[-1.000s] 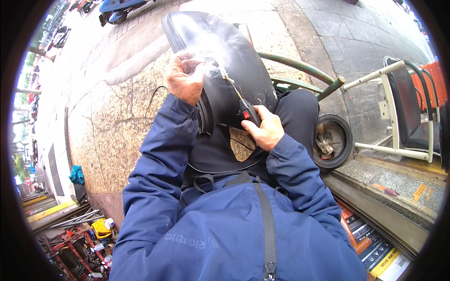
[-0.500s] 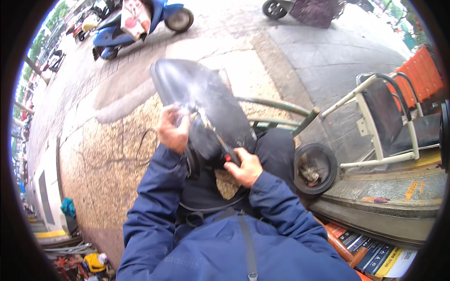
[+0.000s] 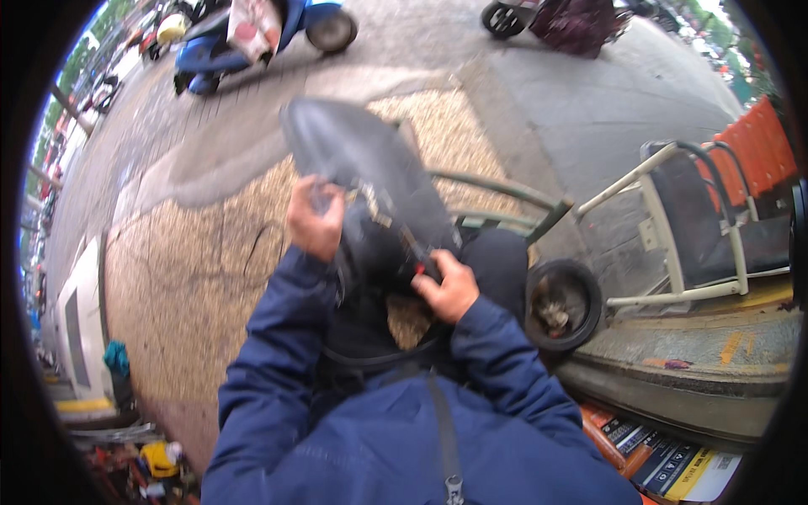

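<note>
Across my knees lies a long, dark grey-black rounded piece (image 3: 353,139), which looks like a scooter seat. Pale, crumbly streaks (image 3: 370,202) run over its middle. My right hand (image 3: 450,288) is wrapped round the black-and-red handle of a thin-shafted hand tool (image 3: 426,266). The shaft slants up and left over the dark piece; its exact kind is not clear. On the left edge of the piece, my left hand (image 3: 316,220) is closed, thumb towards the fingers, on something pale and see-through that is too blurred to name.
A round black tub (image 3: 593,307) with scraps inside stands by my right knee. Behind it are green metal bars (image 3: 505,189) and a cream-framed chair (image 3: 673,227). A blue scooter (image 3: 219,55) is parked ahead. Tools and a yellow item (image 3: 158,459) lie at lower left.
The tool has drawn back slightly, down and right across the dark piece, with my right hand. My left hand stays at the left edge. The whole view has shifted a little.
</note>
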`<action>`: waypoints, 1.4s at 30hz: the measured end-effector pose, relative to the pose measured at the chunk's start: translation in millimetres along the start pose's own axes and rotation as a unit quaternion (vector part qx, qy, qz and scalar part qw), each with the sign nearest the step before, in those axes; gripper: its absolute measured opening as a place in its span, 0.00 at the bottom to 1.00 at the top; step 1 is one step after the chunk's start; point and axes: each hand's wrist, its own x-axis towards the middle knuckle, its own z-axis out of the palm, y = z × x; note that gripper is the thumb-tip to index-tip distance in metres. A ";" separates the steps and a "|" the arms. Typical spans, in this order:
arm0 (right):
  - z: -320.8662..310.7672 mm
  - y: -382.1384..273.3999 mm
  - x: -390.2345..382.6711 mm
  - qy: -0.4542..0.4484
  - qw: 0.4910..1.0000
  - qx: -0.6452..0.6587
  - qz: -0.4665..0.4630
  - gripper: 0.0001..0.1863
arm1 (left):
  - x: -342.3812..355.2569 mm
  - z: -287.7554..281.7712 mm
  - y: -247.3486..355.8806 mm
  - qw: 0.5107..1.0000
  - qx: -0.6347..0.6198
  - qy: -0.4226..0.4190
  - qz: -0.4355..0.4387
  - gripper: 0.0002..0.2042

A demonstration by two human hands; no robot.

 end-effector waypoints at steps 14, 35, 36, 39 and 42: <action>-7.5 -13.5 3.3 -0.066 0.997 0.005 0.037 0.25 | -0.5 3.2 10.3 0.967 -0.206 -0.068 -0.132 0.16; -3.0 -10.9 -1.1 -0.070 0.995 0.027 0.067 0.25 | 0.5 -0.3 13.3 0.975 -0.161 -0.079 -0.133 0.16; -2.5 -10.3 -1.8 -0.067 0.995 0.034 0.071 0.25 | 0.2 0.1 12.9 0.974 -0.162 -0.078 -0.135 0.16; -1.1 -7.8 -4.0 -0.066 0.996 0.022 0.055 0.25 | 2.5 2.3 12.1 0.978 -0.158 -0.070 -0.112 0.16; -1.1 -4.4 -6.3 -0.060 0.995 0.037 0.072 0.24 | 3.5 0.3 16.6 0.970 -0.167 -0.106 -0.143 0.16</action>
